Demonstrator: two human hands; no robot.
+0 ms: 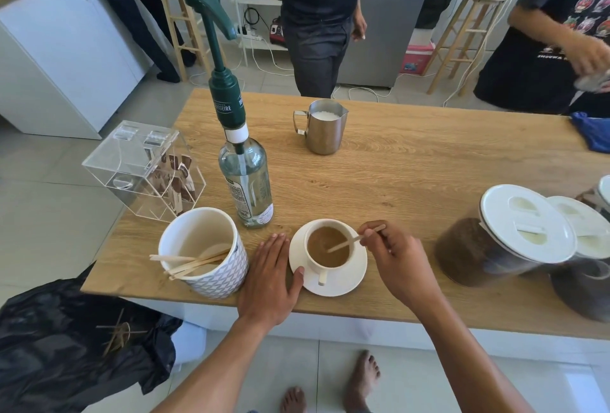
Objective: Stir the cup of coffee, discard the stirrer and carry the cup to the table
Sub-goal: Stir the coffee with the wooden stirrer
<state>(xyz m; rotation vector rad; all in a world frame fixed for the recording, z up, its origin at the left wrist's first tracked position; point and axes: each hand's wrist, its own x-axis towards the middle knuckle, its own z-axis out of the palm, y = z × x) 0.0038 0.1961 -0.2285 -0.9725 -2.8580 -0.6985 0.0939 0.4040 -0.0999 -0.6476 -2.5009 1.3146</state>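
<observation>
The cup of coffee (328, 249) sat on its white saucer (350, 280) near the front edge of the wooden counter (412, 174), its handle pointing to 6 o'clock, toward you. It was a smooth, round white cup, filled with pale brown coffee. Your right hand (401, 259) came in from 3 o'clock of the cup and pinched the upper end of a thin, flat wooden stirrer (355, 240) between thumb and fingertips, the other fingers curled in; the stick slanted down so its lower end dipped into the coffee. Your left hand (272, 275) lay flat and open on the counter at 9 o'clock of the cup, fingers spread slightly, holding nothing, the thumb tip touching the saucer's rim.

Just beyond that hand, further toward 9 o'clock, stood a white cylindrical holder (204, 252) with a grey diamond pattern, several more wooden sticks leaning out of it. At 11 o'clock of the cup rose a clear glass bottle (246, 181) topped with a dark green pump. At 12 o'clock, well apart, was a brushed-steel pitcher (321, 127) with white contents. At 3 o'clock sat glass jars (488, 247) with white lids, the nearest holding something dark brown. A black plastic bin bag (66, 346) hung below the counter at 8 o'clock, with used sticks lying in it.
</observation>
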